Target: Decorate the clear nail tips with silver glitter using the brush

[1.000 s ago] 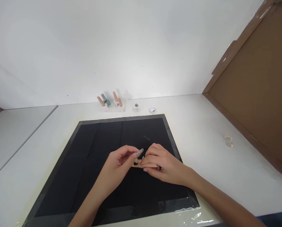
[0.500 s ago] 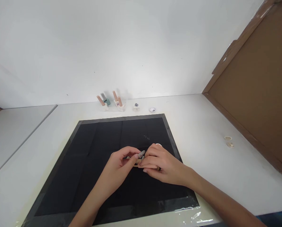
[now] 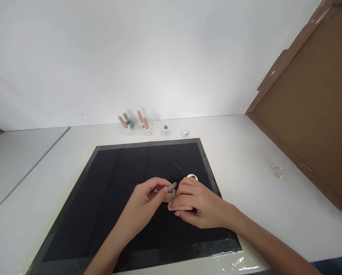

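Note:
My left hand (image 3: 148, 194) is closed, its thumb and index finger round a small piece with grey nail-shaped tips (image 3: 172, 186). Below those tips shows a yellowish part (image 3: 167, 197), mostly covered by my fingers, so its full shape is hidden. My right hand (image 3: 192, 200) comes in from the right with bent fingers, the fingertips at the right end of the same piece. Whether the right fingers grip it or anything else cannot be made out. Just behind my right knuckles a white round rim (image 3: 192, 176) lies on the black mat (image 3: 125, 172).
Several nail polish bottles (image 3: 128, 130) stand in a clear holder at the back. Right of them are a small square bottle (image 3: 165, 130) and a shallow white dish (image 3: 185, 133). Two small round discs (image 3: 279, 176) lie at the right, near a cardboard panel (image 3: 308, 114).
My right hand has shifted slightly right and down, its fingers drawn back a little. More of the yellowish part, the grey tips and the white rim now shows. My left hand stays put.

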The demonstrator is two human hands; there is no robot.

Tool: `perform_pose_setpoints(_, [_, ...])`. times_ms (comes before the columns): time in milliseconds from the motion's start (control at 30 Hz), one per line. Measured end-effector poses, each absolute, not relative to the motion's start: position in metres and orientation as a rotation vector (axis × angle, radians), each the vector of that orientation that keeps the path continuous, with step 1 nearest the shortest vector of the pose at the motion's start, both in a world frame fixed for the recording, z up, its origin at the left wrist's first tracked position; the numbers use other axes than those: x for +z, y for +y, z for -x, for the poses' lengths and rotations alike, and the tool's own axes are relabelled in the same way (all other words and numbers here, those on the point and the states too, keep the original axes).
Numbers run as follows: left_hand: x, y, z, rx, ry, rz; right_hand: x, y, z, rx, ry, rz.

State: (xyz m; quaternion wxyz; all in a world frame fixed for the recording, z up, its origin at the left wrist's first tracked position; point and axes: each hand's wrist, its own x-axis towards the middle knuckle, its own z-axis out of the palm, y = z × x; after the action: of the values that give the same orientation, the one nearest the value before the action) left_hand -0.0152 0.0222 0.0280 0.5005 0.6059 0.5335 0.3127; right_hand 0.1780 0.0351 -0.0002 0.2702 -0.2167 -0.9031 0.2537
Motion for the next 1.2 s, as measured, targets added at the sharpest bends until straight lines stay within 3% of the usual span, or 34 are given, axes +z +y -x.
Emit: perform_pose_setpoints(1200, [0.0267, 0.0225, 0.0181, 0.739, 1.332, -1.469, 0.0023, 0.0337, -0.177, 0.631, -2.361, 0.738])
